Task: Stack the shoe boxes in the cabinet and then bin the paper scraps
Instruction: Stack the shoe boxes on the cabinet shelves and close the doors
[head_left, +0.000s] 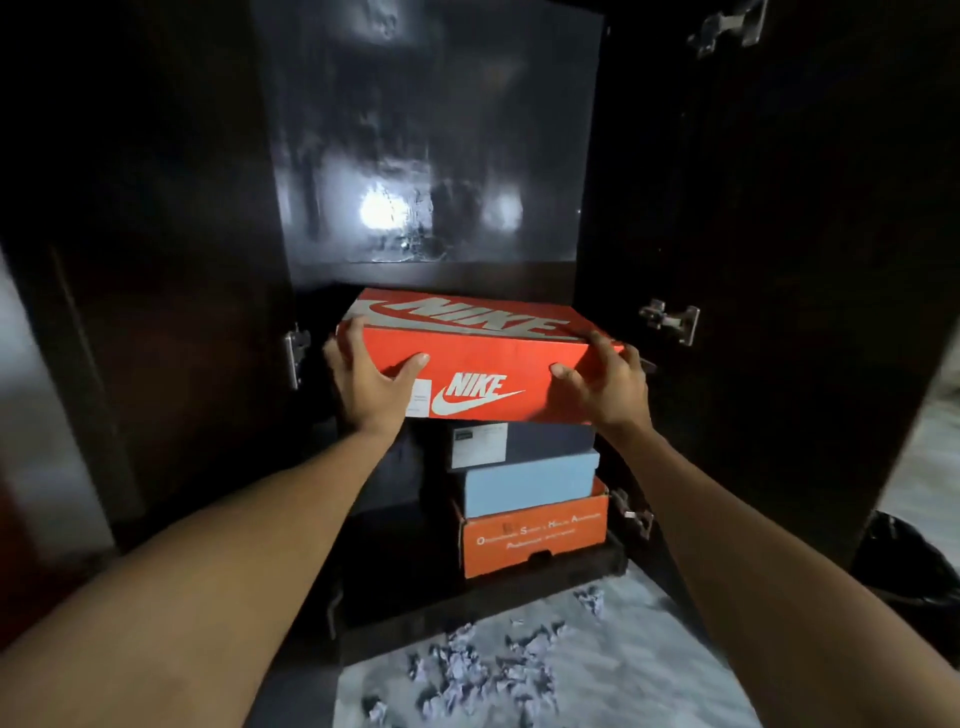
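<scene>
Four stacked shoe boxes (524, 467), two hands (366, 382)

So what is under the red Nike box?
Under the red Nike box, held by the left hand and right hand, are a dark box, a light blue box and an orange box. Whether it rests on them is hidden.

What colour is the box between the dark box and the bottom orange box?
Light blue box, seen in the head view.
</scene>
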